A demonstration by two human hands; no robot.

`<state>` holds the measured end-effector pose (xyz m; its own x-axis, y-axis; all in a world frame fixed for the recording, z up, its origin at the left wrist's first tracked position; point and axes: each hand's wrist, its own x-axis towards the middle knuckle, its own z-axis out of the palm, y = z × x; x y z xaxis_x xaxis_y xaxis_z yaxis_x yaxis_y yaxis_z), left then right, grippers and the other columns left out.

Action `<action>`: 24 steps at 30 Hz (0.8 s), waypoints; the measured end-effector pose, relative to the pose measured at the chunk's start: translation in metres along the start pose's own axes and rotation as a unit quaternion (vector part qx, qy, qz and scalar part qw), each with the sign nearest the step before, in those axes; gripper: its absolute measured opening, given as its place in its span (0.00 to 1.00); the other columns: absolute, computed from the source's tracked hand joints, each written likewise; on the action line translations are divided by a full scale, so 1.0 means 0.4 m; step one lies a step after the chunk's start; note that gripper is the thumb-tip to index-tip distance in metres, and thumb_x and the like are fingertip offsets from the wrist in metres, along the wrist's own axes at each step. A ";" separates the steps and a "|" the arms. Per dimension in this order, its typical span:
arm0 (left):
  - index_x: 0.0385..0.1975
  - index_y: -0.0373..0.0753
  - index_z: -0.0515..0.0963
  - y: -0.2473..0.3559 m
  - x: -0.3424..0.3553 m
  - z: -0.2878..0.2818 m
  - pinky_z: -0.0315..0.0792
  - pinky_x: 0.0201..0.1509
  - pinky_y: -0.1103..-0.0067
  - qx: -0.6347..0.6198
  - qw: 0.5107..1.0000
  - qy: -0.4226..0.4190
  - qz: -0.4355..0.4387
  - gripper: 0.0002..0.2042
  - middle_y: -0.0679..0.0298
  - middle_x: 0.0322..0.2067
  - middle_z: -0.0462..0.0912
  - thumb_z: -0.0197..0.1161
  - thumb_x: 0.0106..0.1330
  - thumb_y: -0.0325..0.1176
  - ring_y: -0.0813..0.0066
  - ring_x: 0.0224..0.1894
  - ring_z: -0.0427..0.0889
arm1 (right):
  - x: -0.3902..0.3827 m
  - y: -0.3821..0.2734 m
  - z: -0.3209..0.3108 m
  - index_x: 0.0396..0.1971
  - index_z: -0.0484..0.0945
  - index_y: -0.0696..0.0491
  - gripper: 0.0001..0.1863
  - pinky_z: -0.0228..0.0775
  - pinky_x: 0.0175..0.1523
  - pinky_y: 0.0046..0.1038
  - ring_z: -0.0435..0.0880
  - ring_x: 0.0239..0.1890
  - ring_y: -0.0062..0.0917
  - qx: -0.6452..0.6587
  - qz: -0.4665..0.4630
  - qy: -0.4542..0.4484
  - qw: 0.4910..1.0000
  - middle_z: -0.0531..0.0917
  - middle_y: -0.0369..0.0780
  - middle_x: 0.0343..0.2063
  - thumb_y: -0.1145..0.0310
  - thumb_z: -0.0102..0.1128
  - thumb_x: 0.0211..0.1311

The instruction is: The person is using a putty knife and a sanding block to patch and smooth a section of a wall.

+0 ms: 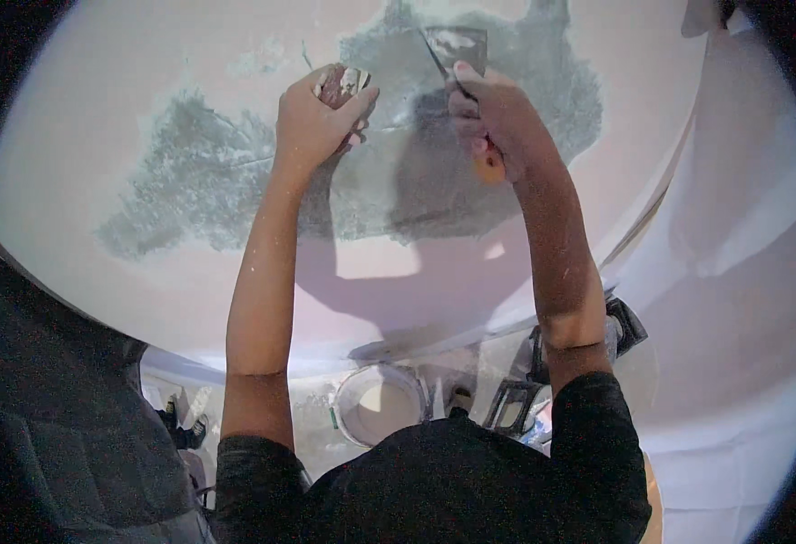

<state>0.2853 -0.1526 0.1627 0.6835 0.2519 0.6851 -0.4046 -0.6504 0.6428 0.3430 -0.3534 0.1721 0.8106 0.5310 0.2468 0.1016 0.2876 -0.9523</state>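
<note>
My left hand (305,122) is closed around a reddish-brown piece (334,88) smeared with white paste. Its exact kind is hard to make out because fingers cover much of it. My right hand (498,113) grips a putty knife (459,43). White paste sits on its dark, wide blade, and the orange end of the handle shows below my fist. Both hands are raised in front of a pale wall surface (389,258) with a large, uneven grey patch (361,195). Whether the blade touches the patch, I cannot tell.
Below the wall, a round white bucket (380,405) with pale contents stands on the floor. Dark-framed items (511,405) lie to its right. White sheeting (733,299) hangs at the right. A shoe (198,432) shows at the lower left, beside dark cloth (71,399).
</note>
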 end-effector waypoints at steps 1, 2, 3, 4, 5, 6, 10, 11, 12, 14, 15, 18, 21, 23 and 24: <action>0.29 0.34 0.79 0.000 -0.001 0.001 0.72 0.20 0.82 -0.001 1.000 0.005 -0.007 0.10 0.65 0.19 0.80 0.68 0.56 0.34 0.81 0.18 0.80 | -0.001 0.000 -0.004 0.32 0.69 0.51 0.14 0.50 0.14 0.15 0.59 0.13 0.08 -0.002 -0.003 0.002 1.000 0.62 0.25 0.15 0.56 0.50 0.69; 0.29 0.34 0.79 0.000 0.000 0.003 0.72 0.20 0.82 -0.008 1.000 0.008 -0.002 0.10 0.65 0.19 0.80 0.68 0.56 0.34 0.81 0.18 0.80 | -0.001 -0.001 -0.006 0.31 0.69 0.51 0.14 0.51 0.14 0.15 0.59 0.13 0.09 -0.011 -0.010 0.003 1.000 0.62 0.25 0.15 0.56 0.50 0.69; 0.30 0.34 0.79 -0.001 -0.001 0.004 0.73 0.20 0.82 -0.013 1.000 0.004 -0.016 0.09 0.65 0.19 0.80 0.68 0.57 0.34 0.81 0.18 0.79 | 0.000 0.000 -0.009 0.30 0.69 0.51 0.14 0.51 0.14 0.15 0.60 0.12 0.09 -0.018 -0.004 0.003 1.000 0.62 0.25 0.14 0.56 0.50 0.69; 0.30 0.34 0.79 -0.001 0.000 0.005 0.73 0.20 0.82 -0.019 1.000 0.001 -0.019 0.09 0.65 0.19 0.80 0.68 0.57 0.33 0.81 0.18 0.79 | 0.000 -0.001 -0.012 0.30 0.69 0.51 0.14 0.51 0.14 0.15 0.60 0.12 0.09 -0.022 -0.019 0.002 1.000 0.62 0.25 0.14 0.56 0.50 0.69; 0.30 0.34 0.79 -0.004 0.001 0.006 0.73 0.20 0.82 -0.018 0.999 0.000 -0.027 0.09 0.65 0.19 0.80 0.68 0.57 0.33 0.81 0.18 0.79 | 0.002 0.000 -0.013 0.30 0.69 0.51 0.14 0.52 0.14 0.15 0.60 0.12 0.09 -0.007 -0.025 -0.006 1.000 0.62 0.25 0.14 0.56 0.50 0.69; 0.30 0.34 0.79 -0.003 0.001 0.007 0.73 0.20 0.82 -0.022 0.999 -0.002 -0.029 0.09 0.65 0.19 0.80 0.67 0.57 0.33 0.81 0.18 0.79 | 0.003 -0.001 -0.015 0.29 0.69 0.51 0.14 0.52 0.14 0.15 0.60 0.12 0.09 0.018 -0.057 -0.027 0.998 0.62 0.26 0.14 0.56 0.50 0.69; 0.32 0.34 0.79 -0.004 0.002 0.007 0.73 0.20 0.83 -0.022 0.999 0.004 -0.031 0.09 0.65 0.19 0.80 0.67 0.57 0.33 0.82 0.18 0.79 | 0.008 0.001 -0.018 0.29 0.69 0.52 0.15 0.54 0.14 0.15 0.60 0.12 0.09 -0.030 -0.006 -0.023 0.999 0.63 0.26 0.15 0.56 0.49 0.70; 0.32 0.34 0.79 -0.003 0.001 0.007 0.73 0.20 0.83 -0.023 0.999 0.006 -0.030 0.09 0.65 0.19 0.80 0.67 0.57 0.33 0.82 0.18 0.79 | 0.010 0.002 -0.018 0.29 0.69 0.52 0.15 0.54 0.14 0.15 0.60 0.12 0.09 -0.015 -0.015 -0.016 1.000 0.63 0.26 0.15 0.56 0.49 0.70; 0.32 0.34 0.80 0.000 0.000 0.009 0.72 0.19 0.83 -0.016 0.999 0.009 -0.029 0.09 0.65 0.19 0.80 0.67 0.57 0.33 0.82 0.18 0.79 | 0.008 0.002 -0.018 0.29 0.69 0.51 0.15 0.55 0.14 0.16 0.60 0.12 0.09 0.009 -0.039 -0.039 0.998 0.63 0.26 0.15 0.56 0.49 0.70; 0.32 0.35 0.80 0.008 -0.003 0.010 0.72 0.19 0.83 -0.004 1.000 0.011 -0.026 0.09 0.65 0.19 0.80 0.66 0.57 0.33 0.82 0.18 0.79 | 0.006 0.000 -0.015 0.29 0.68 0.51 0.14 0.55 0.14 0.16 0.60 0.12 0.10 -0.017 -0.013 0.000 1.000 0.63 0.26 0.15 0.57 0.49 0.70; 0.32 0.35 0.80 0.010 -0.003 0.010 0.72 0.19 0.83 -0.005 0.999 0.008 -0.036 0.09 0.65 0.19 0.80 0.66 0.57 0.33 0.82 0.18 0.79 | 0.006 0.000 -0.011 0.29 0.68 0.51 0.14 0.55 0.14 0.16 0.60 0.12 0.10 -0.049 0.017 0.044 0.998 0.63 0.26 0.15 0.57 0.49 0.70; 0.33 0.35 0.80 0.019 -0.003 0.013 0.71 0.20 0.83 -0.009 0.999 0.019 -0.043 0.09 0.65 0.19 0.80 0.66 0.57 0.33 0.82 0.18 0.78 | 0.003 -0.003 0.000 0.27 0.68 0.51 0.14 0.56 0.14 0.17 0.61 0.12 0.11 0.012 -0.030 -0.031 0.999 0.64 0.27 0.14 0.58 0.49 0.70; 0.32 0.35 0.78 0.025 -0.017 -0.001 0.72 0.21 0.82 -0.051 0.995 0.010 -0.080 0.09 0.65 0.18 0.79 0.66 0.57 0.33 0.82 0.17 0.78 | -0.012 -0.008 -0.006 0.26 0.68 0.52 0.14 0.57 0.15 0.19 0.62 0.11 0.12 0.099 0.003 -0.022 0.995 0.65 0.29 0.14 0.59 0.49 0.69; 0.32 0.34 0.77 0.028 -0.030 -0.010 0.72 0.21 0.81 -0.099 0.989 -0.007 -0.110 0.10 0.65 0.17 0.79 0.66 0.57 0.34 0.81 0.17 0.77 | -0.022 -0.009 -0.021 0.26 0.69 0.52 0.14 0.58 0.15 0.19 0.63 0.11 0.13 0.026 -0.011 0.005 1.000 0.66 0.30 0.14 0.59 0.50 0.69; 0.32 0.34 0.76 0.030 -0.039 -0.011 0.71 0.21 0.81 -0.081 0.993 0.003 -0.082 0.11 0.65 0.17 0.78 0.66 0.57 0.34 0.81 0.16 0.77 | -0.025 -0.009 -0.029 0.26 0.69 0.53 0.14 0.59 0.15 0.20 0.64 0.11 0.14 -0.045 -0.024 0.028 0.998 0.67 0.31 0.14 0.60 0.50 0.69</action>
<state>0.2671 -0.1612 0.1611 0.7447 0.3503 0.5681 -0.3809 -0.4758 0.7928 0.3413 -0.3691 0.1708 0.8345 0.4717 0.2848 0.1903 0.2383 -0.9524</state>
